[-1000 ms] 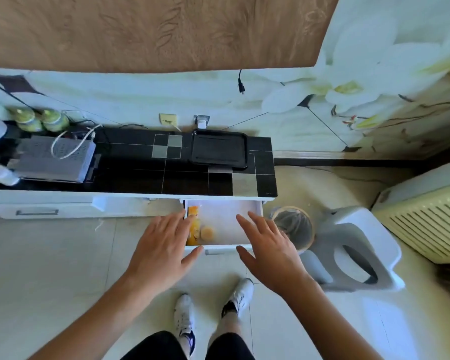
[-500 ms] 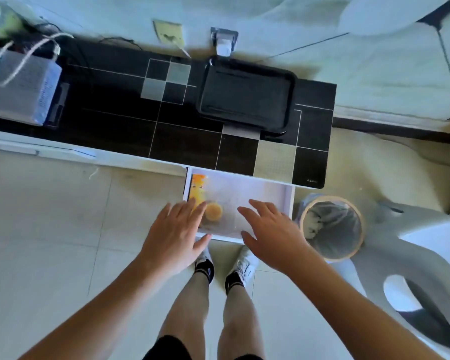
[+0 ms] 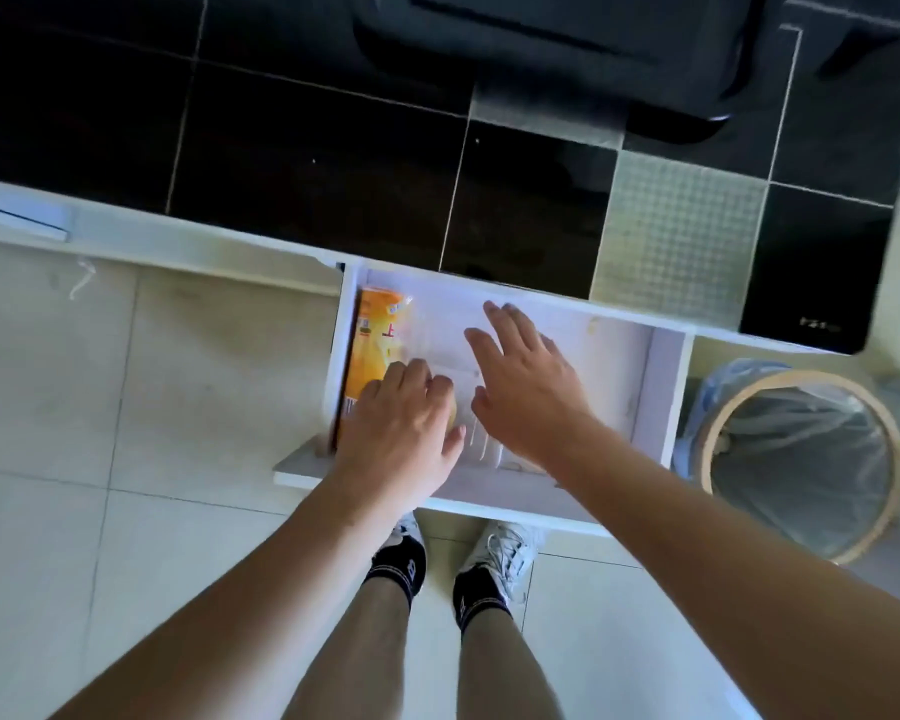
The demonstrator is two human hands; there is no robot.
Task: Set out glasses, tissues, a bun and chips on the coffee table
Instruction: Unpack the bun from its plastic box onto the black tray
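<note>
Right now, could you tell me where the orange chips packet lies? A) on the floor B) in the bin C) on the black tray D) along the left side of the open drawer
D: the chips packet lies against the left wall of the open drawer, with the left hand over its near end and the right hand spread open beside it.

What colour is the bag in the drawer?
Orange and yellow chip bag, seen in the head view.
</note>
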